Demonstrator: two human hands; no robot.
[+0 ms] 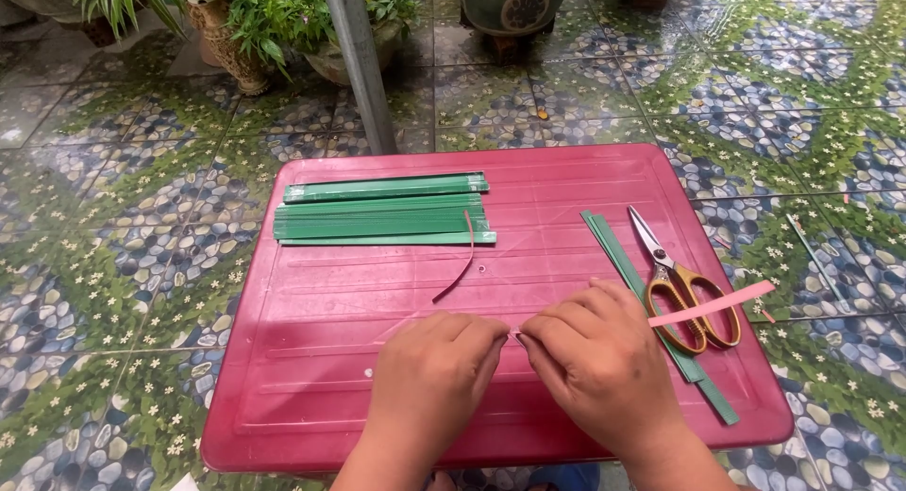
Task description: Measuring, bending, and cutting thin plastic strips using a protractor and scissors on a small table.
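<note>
Two hands of mine work low over a red plastic desk [566,179], which stands on a floor [113,264] of pebble-and-flower patterned tiles, with potted plants [283,19] and a grey pole [363,66] beyond its far edge. On the desk's far left lies a stack of green paper strips [382,212]. At the right two more green strips [623,260] run toward me, with yellow-handled scissors [675,283] just beside them.

My left hand [429,378] and right hand [604,364] meet fingertip to fingertip, each grip pinched shut on a narrow pink strip [708,304]. One end sticks out to the right across the scissor handles; a thin dark red end [462,264] curls up toward the stack. The part between my fingers is mostly hidden.
</note>
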